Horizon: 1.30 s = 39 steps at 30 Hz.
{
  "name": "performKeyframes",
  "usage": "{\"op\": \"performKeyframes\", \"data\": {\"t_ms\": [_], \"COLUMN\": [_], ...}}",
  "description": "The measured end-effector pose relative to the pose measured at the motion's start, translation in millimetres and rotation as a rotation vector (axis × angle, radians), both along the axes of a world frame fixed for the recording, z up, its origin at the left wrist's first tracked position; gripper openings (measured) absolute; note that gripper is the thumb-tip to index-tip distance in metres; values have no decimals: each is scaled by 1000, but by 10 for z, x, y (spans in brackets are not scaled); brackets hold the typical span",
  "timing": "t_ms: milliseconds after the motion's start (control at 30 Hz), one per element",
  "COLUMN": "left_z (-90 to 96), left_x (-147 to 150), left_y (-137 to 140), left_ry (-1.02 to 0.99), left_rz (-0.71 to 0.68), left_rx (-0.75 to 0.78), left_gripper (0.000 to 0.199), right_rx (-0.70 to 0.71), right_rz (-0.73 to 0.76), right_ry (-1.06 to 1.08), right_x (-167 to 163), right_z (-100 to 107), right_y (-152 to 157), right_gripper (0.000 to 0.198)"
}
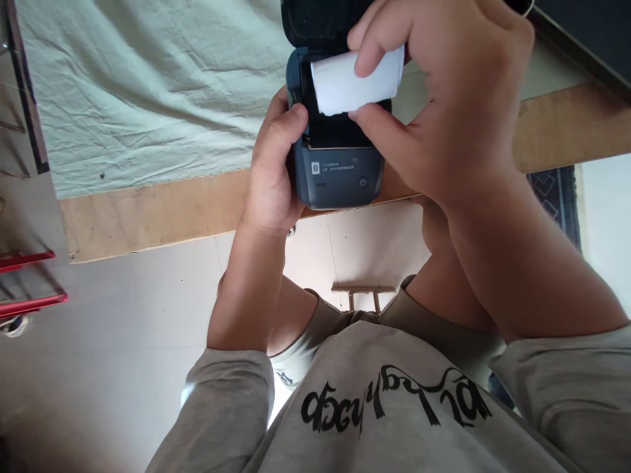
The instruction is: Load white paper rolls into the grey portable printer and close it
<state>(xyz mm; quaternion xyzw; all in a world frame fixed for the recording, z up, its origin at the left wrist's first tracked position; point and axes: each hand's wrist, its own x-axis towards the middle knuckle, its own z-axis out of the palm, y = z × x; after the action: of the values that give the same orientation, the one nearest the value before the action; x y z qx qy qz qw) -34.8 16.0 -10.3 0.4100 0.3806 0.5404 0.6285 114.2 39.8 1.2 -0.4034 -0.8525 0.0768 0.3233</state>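
There is one small printer point(340, 180), at 12 o'clock in the view, with one lid point(315, 26) standing open on its own 12 o'clock side. One paper roll point(340, 87), white, sits at the mouth of the printer's bay, tilted, its right end higher; I cannot tell whether it touches the bay walls.

Two hands are at work. The left hand point(276, 161) grips the printer from 9 o'clock, thumb over the rim. The right hand point(458, 98), at 2 o'clock, pinches the roll between thumb and fingers, and stands in front of the roll's right end and part of the lid.

Beyond lies one table point(148, 213) with a wooden edge, spread with one pale green cloth point(148, 98). Two red bars point(32, 305) show at 9 o'clock, one dark patterned rug point(559, 203) at 3, one black slab point(586, 39) at 2. One wooden stand point(363, 289) is at the printer's 6 o'clock, between two thighs.
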Motion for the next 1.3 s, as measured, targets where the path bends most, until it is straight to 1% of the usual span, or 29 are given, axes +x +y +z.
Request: {"op": "performKeyframes", "data": {"t_ms": [100,233,333,433,500,567,667,733,767,800,833,900,933,1000,1033,1067,1100,1133,1200,1233,1267,1300], "left_z": [6,10,0,-12,-14,-7,5,5,1,-5,-13,-29,-37,-50,-56,-61,-66,-71,-81,-85,-86,-85], "left_x": [12,24,23,20,22,31,48,51,49,44,38,24,16,-3,-13,-25,-37,-50,-79,-93,-106,-116], "left_y": [6,11,12,15,19,20,7,-13,-24,-34,-43,-52,-53,-49,-45,-42,-39,-36,-31,-29,-27,-27], "left_ry": [14,7,6,-1,-12,-5,26,39,44,51,63,94,107,119,117,113,114,121,155,176,194,203], "left_rz": [19,26,41,49,58,51,23,38,50,59,59,39,31,23,11,-5,-23,-36,-44,-47,-51,-59], "left_rx": [18,13,35,51,57,54,54,64,82,104,123,155,165,172,181,190,197,204,208,203,197,194], "left_gripper": [20,15,15,15,15,16,24,23,18,17,25,37,37,37,39,43,46,48,52,54,57,60], "right_rx": [-50,-44,-47,-99,-123,-105,-42,-30,-34,-34,-33,0,17,4,-31,-72,-110,-123,-117,-109,-105,-121], "right_rz": [-4,-37,-18,35,36,24,20,20,35,66,109,160,127,-48,-126,-157,-133,-55,125,177,198,194], "right_ry": [2,78,149,174,187,198,165,121,91,65,57,145,231,387,421,436,457,507,661,746,812,834], "right_x": [-22,-64,-102,-127,-127,-113,-82,-64,-56,-48,-38,-15,-1,22,29,30,26,16,-13,-27,-38,-45], "right_z": [2,24,7,-38,-58,-64,-71,-97,-116,-136,-155,-184,-193,-206,-214,-222,-233,-244,-260,-262,-260,-254], "right_y": [-7,-54,-56,-29,-18,-27,-72,-102,-113,-120,-123,-120,-114,-90,-70,-44,-14,18,74,89,94,87], "right_gripper": [29,29,24,20,20,21,23,26,26,25,23,21,23,29,36,45,52,54,47,43,41,39]}}
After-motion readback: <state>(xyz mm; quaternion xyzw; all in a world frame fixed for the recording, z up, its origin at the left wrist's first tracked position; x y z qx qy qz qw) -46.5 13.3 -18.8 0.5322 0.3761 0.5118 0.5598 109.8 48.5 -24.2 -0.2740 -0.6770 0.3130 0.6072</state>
